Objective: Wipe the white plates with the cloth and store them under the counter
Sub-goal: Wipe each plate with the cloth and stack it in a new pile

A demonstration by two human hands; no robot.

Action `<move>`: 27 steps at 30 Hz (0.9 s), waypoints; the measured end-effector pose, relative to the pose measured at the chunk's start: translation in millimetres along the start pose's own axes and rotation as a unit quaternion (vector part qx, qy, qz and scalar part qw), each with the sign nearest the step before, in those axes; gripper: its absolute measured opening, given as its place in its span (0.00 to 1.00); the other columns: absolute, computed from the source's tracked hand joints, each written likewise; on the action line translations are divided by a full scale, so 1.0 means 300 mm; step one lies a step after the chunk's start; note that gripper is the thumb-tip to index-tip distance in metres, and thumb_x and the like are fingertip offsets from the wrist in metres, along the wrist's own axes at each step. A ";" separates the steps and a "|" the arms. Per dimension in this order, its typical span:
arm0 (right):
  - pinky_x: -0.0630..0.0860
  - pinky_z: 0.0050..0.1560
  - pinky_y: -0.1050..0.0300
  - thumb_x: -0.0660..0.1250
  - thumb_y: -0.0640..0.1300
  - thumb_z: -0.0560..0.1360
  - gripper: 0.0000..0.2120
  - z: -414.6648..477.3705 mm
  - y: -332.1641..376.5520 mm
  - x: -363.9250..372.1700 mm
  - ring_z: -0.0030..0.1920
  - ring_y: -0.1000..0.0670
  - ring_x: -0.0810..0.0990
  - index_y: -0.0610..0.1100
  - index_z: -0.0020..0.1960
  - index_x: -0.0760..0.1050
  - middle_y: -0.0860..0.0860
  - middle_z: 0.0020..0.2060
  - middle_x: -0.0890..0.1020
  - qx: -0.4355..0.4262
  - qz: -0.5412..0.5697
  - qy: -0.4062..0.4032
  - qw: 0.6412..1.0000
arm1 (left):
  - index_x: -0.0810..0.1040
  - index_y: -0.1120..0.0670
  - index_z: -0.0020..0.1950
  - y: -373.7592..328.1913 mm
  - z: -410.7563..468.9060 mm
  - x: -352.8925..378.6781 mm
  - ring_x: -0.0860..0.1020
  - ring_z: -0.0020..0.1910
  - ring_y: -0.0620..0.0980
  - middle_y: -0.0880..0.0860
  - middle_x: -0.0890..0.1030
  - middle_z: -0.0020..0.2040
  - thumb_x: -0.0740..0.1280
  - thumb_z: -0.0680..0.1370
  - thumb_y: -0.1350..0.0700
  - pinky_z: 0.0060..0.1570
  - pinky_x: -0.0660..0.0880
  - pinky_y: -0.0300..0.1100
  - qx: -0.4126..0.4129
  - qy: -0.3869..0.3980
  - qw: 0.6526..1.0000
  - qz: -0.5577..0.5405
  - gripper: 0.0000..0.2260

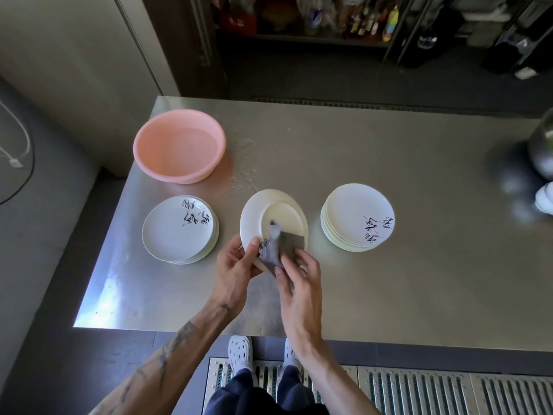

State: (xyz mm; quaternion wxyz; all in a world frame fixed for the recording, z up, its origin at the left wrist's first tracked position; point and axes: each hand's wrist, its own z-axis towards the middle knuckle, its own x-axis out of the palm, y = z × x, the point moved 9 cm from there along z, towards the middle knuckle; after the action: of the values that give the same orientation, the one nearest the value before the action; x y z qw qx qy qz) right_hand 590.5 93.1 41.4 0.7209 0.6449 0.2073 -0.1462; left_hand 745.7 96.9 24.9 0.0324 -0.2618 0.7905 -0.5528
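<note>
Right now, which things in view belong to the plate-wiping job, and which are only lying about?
Job: the plate in hand, left hand holding its rim, right hand holding the grey cloth on it, left plate stack, right plate stack, steel counter.
Lying about: pink basin with water, bottles on the back shelf, dark round pot at the right edge, cable at left.

- On the left plate stack [176,232], black brush writing at 1 o'clock of the top plate; it cannot be read.
- On the right plate stack [353,214], similar writing at 4 o'clock, also unreadable.
</note>
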 end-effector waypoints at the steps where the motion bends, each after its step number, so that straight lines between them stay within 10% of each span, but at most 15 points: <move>1: 0.72 0.67 0.64 0.67 0.41 0.83 0.14 0.010 -0.018 -0.013 0.63 0.54 0.77 0.50 0.66 0.81 0.53 0.64 0.71 0.015 0.011 -0.007 1.000 | 0.77 0.65 0.60 0.000 -0.002 -0.001 0.83 0.52 0.60 0.65 0.84 0.54 0.64 0.84 0.57 0.55 0.81 0.60 -0.001 0.002 1.000 0.003 0.11; 8: 0.77 0.57 0.49 0.66 0.41 0.83 0.06 0.262 -0.062 -0.118 0.53 0.52 0.79 0.43 0.55 0.82 0.51 0.51 0.83 -0.003 0.003 0.007 1.000 | 0.78 0.61 0.64 -0.020 -0.003 -0.003 0.83 0.52 0.57 0.61 0.84 0.54 0.68 0.82 0.54 0.52 0.82 0.58 -0.019 0.042 0.999 0.020 0.14; 12: 0.68 0.64 0.70 0.67 0.40 0.82 0.12 0.370 0.046 -0.093 0.61 0.49 0.78 0.43 0.64 0.82 0.50 0.61 0.81 -0.080 -0.075 0.046 0.993 | 0.80 0.60 0.62 -0.019 -0.011 0.011 0.83 0.48 0.56 0.60 0.85 0.50 0.65 0.83 0.56 0.51 0.83 0.56 -0.027 0.075 0.996 0.047 0.11; 16: 0.63 0.70 0.67 0.67 0.39 0.81 0.16 0.321 0.176 0.013 0.66 0.51 0.74 0.47 0.68 0.81 0.51 0.66 0.78 -0.225 -0.099 0.150 0.957 | 0.81 0.60 0.61 -0.021 -0.020 0.016 0.83 0.46 0.53 0.58 0.85 0.49 0.63 0.84 0.57 0.51 0.82 0.54 -0.027 0.083 0.995 0.055 0.11; 20: 0.71 0.69 0.56 0.66 0.42 0.83 0.16 0.388 0.104 -0.029 0.64 0.49 0.77 0.49 0.69 0.80 0.54 0.63 0.78 -0.146 -0.092 0.112 0.979 | 0.81 0.59 0.61 -0.023 -0.017 -0.001 0.83 0.46 0.53 0.58 0.85 0.49 0.63 0.84 0.57 0.49 0.82 0.52 -0.031 0.080 0.994 0.064 0.11; 24: 0.61 0.68 0.72 0.68 0.40 0.81 0.17 0.332 0.148 0.031 0.63 0.52 0.73 0.49 0.69 0.80 0.53 0.65 0.78 -0.190 -0.111 0.142 0.965 | 0.81 0.58 0.62 -0.022 -0.010 -0.004 0.83 0.47 0.53 0.58 0.85 0.50 0.63 0.84 0.58 0.50 0.82 0.53 -0.032 0.077 0.995 0.058 0.10; 27: 0.68 0.67 0.65 0.68 0.40 0.81 0.15 0.362 0.083 -0.002 0.62 0.53 0.76 0.48 0.67 0.81 0.52 0.61 0.80 -0.126 -0.081 0.104 0.983 | 0.80 0.58 0.64 -0.021 -0.005 -0.006 0.83 0.48 0.53 0.57 0.85 0.51 0.63 0.84 0.57 0.50 0.81 0.54 -0.033 0.072 0.995 0.057 0.12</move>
State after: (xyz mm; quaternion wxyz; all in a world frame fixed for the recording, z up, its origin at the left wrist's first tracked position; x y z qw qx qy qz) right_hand 613.7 -11.2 72.3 0.7568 0.5420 0.3488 -0.1090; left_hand 749.2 97.5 30.8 -0.0020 -0.1764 0.8221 -0.5413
